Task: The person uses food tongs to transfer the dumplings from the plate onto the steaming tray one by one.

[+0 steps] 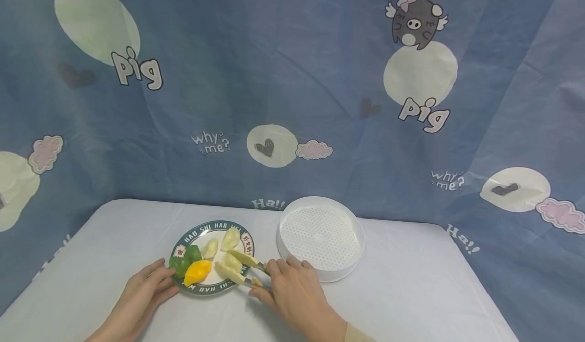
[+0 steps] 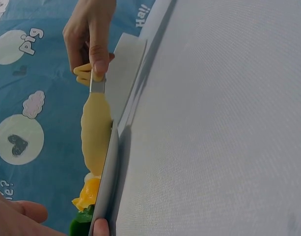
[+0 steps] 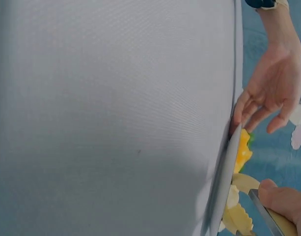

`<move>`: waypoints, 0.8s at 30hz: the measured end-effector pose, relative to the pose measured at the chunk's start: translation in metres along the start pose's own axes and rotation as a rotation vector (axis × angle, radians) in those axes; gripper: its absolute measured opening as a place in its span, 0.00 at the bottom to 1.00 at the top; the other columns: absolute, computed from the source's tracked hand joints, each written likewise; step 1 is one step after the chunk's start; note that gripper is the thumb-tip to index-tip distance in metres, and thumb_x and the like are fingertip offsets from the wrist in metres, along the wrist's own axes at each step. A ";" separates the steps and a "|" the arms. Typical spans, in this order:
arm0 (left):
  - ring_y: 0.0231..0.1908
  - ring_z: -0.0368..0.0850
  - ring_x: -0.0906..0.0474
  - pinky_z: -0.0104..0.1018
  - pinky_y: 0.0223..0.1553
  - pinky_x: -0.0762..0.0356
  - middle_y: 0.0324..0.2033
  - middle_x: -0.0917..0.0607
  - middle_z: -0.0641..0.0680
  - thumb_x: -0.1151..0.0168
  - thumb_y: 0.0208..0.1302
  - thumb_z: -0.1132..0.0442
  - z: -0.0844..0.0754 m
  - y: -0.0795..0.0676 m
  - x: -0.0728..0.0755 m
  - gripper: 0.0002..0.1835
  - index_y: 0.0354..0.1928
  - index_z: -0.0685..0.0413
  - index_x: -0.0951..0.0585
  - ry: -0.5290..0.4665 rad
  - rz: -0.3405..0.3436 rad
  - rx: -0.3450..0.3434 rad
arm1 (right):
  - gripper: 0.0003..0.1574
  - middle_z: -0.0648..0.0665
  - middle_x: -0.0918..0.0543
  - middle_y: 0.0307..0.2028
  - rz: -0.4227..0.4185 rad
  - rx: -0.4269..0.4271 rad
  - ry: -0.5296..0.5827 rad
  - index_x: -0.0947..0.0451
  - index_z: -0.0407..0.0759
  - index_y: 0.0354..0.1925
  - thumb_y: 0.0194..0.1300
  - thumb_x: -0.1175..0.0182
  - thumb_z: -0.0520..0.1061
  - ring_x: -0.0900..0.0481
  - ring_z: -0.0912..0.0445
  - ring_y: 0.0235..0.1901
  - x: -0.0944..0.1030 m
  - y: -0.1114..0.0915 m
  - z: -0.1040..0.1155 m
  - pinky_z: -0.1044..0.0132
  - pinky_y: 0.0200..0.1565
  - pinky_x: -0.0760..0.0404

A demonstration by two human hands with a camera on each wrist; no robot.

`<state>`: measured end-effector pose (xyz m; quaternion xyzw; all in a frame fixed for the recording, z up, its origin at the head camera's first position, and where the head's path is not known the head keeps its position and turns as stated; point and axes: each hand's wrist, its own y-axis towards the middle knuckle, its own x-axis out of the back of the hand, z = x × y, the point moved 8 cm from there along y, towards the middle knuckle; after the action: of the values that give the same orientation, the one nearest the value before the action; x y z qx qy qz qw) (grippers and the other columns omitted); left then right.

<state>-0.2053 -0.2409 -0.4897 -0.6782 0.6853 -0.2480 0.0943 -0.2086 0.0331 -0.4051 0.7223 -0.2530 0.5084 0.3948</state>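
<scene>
My right hand grips tongs with pale-yellow broad tips and metal arms. The tips lie over the right side of a green-rimmed plate, on either side of a pale dumpling-shaped piece. Two more pale pieces, a rear one and a smaller one, lie on the plate. At its left sit a yellow pepper-like piece and a green pepper-like one. My left hand touches the plate's left rim with its fingertips, thumb held apart, as the right wrist view shows.
Behind my right hand and right of the plate stands a round white steamer tray with a perforated base and raised wall. A white cloth covers the table. A blue printed curtain hangs along the table's back and sides.
</scene>
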 end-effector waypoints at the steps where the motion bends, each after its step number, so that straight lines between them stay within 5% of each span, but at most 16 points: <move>1: 0.81 0.76 0.46 0.34 0.63 0.10 0.78 0.54 0.87 0.57 0.85 0.48 0.000 0.000 0.000 0.50 0.81 0.75 0.72 -0.004 0.001 0.000 | 0.33 0.59 0.26 0.25 0.008 -0.003 0.001 0.23 0.55 0.37 0.72 0.45 0.80 0.32 0.61 0.27 0.000 -0.001 -0.001 0.72 0.24 0.43; 8: 0.81 0.75 0.46 0.34 0.64 0.10 0.78 0.54 0.87 0.57 0.85 0.49 -0.001 0.000 0.000 0.49 0.81 0.76 0.72 0.008 -0.011 0.000 | 0.31 0.59 0.28 0.24 0.035 -0.031 0.040 0.23 0.55 0.38 0.73 0.45 0.79 0.31 0.61 0.28 0.003 -0.004 -0.005 0.72 0.25 0.43; 18: 0.81 0.75 0.45 0.36 0.65 0.11 0.78 0.51 0.87 0.58 0.85 0.49 0.000 0.001 0.000 0.48 0.81 0.76 0.71 0.024 -0.022 -0.004 | 0.34 0.57 0.12 0.37 -0.019 -0.095 0.085 0.17 0.53 0.47 0.73 0.45 0.78 0.24 0.59 0.31 0.021 -0.009 -0.021 0.68 0.27 0.28; 24: 0.81 0.76 0.46 0.36 0.65 0.11 0.79 0.55 0.86 0.57 0.85 0.51 0.000 0.001 0.000 0.46 0.82 0.78 0.66 0.023 -0.012 -0.015 | 0.34 0.56 0.21 0.26 -0.068 -0.153 0.083 0.18 0.50 0.43 0.71 0.42 0.78 0.32 0.61 0.24 0.033 -0.014 -0.045 0.72 0.23 0.39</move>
<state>-0.2060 -0.2406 -0.4898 -0.6801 0.6841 -0.2513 0.0799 -0.2099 0.0796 -0.3712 0.6765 -0.2498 0.5035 0.4758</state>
